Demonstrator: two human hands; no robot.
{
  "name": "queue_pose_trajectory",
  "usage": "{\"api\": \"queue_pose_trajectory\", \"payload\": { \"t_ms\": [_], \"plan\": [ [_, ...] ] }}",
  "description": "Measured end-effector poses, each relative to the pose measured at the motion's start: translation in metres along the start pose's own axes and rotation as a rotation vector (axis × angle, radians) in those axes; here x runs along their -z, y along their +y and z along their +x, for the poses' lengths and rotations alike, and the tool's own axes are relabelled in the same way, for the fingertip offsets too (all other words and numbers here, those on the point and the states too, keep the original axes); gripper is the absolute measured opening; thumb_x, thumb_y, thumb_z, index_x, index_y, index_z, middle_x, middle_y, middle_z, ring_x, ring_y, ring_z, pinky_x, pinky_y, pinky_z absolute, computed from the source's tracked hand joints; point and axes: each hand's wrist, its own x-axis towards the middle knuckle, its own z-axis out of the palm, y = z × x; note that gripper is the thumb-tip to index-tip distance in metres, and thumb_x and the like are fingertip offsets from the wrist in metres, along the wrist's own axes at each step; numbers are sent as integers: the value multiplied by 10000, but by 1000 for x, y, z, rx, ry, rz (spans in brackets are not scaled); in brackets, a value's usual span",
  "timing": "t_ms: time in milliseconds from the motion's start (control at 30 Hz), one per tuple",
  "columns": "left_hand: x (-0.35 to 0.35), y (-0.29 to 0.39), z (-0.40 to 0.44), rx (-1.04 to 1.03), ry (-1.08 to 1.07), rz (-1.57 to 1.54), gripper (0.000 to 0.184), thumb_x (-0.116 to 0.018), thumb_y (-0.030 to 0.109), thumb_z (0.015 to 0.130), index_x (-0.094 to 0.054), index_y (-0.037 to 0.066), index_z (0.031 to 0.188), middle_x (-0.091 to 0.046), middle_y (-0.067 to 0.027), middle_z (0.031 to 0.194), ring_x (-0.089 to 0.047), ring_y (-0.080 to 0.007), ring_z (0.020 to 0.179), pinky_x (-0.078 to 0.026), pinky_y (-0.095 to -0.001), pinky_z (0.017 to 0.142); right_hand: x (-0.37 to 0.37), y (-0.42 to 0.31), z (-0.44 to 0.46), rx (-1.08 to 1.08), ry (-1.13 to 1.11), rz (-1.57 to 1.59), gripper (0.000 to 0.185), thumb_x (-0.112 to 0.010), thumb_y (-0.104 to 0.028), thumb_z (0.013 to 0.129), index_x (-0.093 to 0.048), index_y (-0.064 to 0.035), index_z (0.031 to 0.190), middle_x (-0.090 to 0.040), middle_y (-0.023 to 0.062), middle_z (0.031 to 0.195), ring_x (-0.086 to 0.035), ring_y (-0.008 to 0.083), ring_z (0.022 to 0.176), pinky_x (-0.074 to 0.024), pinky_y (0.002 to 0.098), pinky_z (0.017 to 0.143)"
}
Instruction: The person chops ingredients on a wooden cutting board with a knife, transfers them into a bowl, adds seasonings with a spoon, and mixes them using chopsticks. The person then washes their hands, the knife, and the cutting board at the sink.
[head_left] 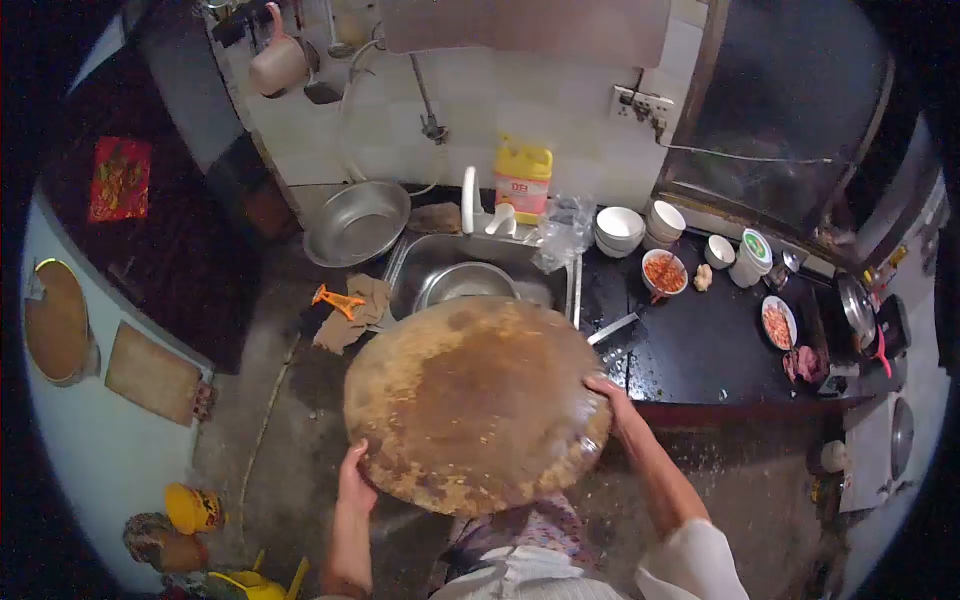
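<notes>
A large round wooden chopping board [470, 395], its face stained and wet in places, is held between my two hands in front of my body. My left hand [356, 480] grips its lower left edge. On the right edge is my right hand [612, 395], with its fingers partly hidden by the board. Beyond the board lies the metal sink [398, 268], its near part covered by the board. A metal basin [465, 282] sits inside the sink. Just right of the board, a cleaver [614, 328] rests on the dark counter.
Left of the sink are a large steel bowl [358, 222] and an orange peeler [338, 301] on a brown cloth [372, 300]. The black counter [690, 350] carries white bowls [620, 228], a bowl of chopped red food [665, 272], a plate [778, 322] and raw meat [803, 364]. A yellow jug [522, 180] stands behind the faucet [469, 200].
</notes>
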Motion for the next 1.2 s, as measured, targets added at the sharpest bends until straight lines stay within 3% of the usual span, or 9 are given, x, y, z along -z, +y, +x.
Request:
{"api": "queue_pose_trajectory", "payload": {
  "t_ms": [200, 467, 667, 733, 800, 833, 967, 1100, 1200],
  "plan": [
    [25, 3, 0, -178, 198, -73, 478, -589, 391, 866, -523, 105, 1243, -600, -65, 1183, -578, -272, 1110, -472, -474, 942, -71, 5, 174, -201, -400, -142, 593, -665, -410, 825, -545, -21, 1256, -627, 106, 1192, -617, 239, 1029, -475, 396, 922],
    [-16, -13, 36, -131, 286, -193, 462, -624, 363, 872, -522, 94, 1233, -581, -65, 1199, -554, -262, 1132, -459, -452, 930, -105, 1, 288, -186, -138, -483, 416, -630, -366, 864, -650, -43, 1124, -689, 129, 1029, -649, 247, 913, -500, 380, 817],
    [-56, -25, 66, -113, 527, -168, 535, -603, 438, 870, -499, 93, 1265, -567, -67, 1203, -566, -253, 1099, -480, -433, 894, -106, -14, 386, 352, 89, -1127, 264, -551, -220, 844, -697, -78, 1011, -697, 160, 927, -660, 257, 859, -500, 374, 774],
    [-81, -19, 65, -92, 494, -189, 540, -600, 445, 871, -497, 94, 1268, -567, -69, 1195, -574, -249, 1078, -489, -417, 876, -126, -28, 403, 600, 275, -732, 237, -513, -199, 854, -697, -75, 939, -683, 131, 806, -641, 253, 792, -487, 392, 699],
    [-100, -27, 74, -146, 569, -203, 491, -600, 516, 843, -539, 126, 1135, -579, -14, 907, -520, -147, 685, -423, -290, 579, -127, -41, 447, 314, 43, 63, 183, -493, -177, 857, -644, -77, 835, -621, 87, 736, -597, 226, 711, -459, 360, 630],
    [-106, -29, 74, -150, 589, -188, 479, -600, 532, 836, -551, 133, 1098, -578, -1, 823, -506, -124, 584, -411, -262, 510, -122, -44, 468, 319, -39, 105, 120, -476, -147, 860, -577, -94, 822, -559, 44, 732, -543, 198, 651, -425, 313, 598],
    [-113, -34, 67, -89, 637, -129, 449, -619, 503, 832, -557, 125, 1066, -547, 7, 681, -496, -106, 496, -429, -253, 482, -170, -100, 406, 275, -101, 607, 204, -477, -188, 943, -575, -12, 975, -648, 117, 927, -637, 244, 837, -510, 351, 780],
    [-105, -62, 82, -85, 730, -174, 414, -683, 410, 812, -525, 108, 1047, -388, 30, 553, -350, -66, 430, -356, -227, 442, -183, -75, 356, -144, -410, 255, 237, -494, -203, 970, -572, 16, 1014, -650, 143, 994, -649, 273, 924, -527, 378, 879],
    [-116, -58, 78, -82, 737, -197, 418, -703, 374, 805, -502, 96, 1044, -460, 10, 669, -380, -66, 470, -369, -232, 451, -210, -94, 321, -36, -353, 266, 216, -507, -203, 973, -581, -3, 1006, -654, 126, 955, -654, 240, 905, -538, 306, 814]
  ]
}}
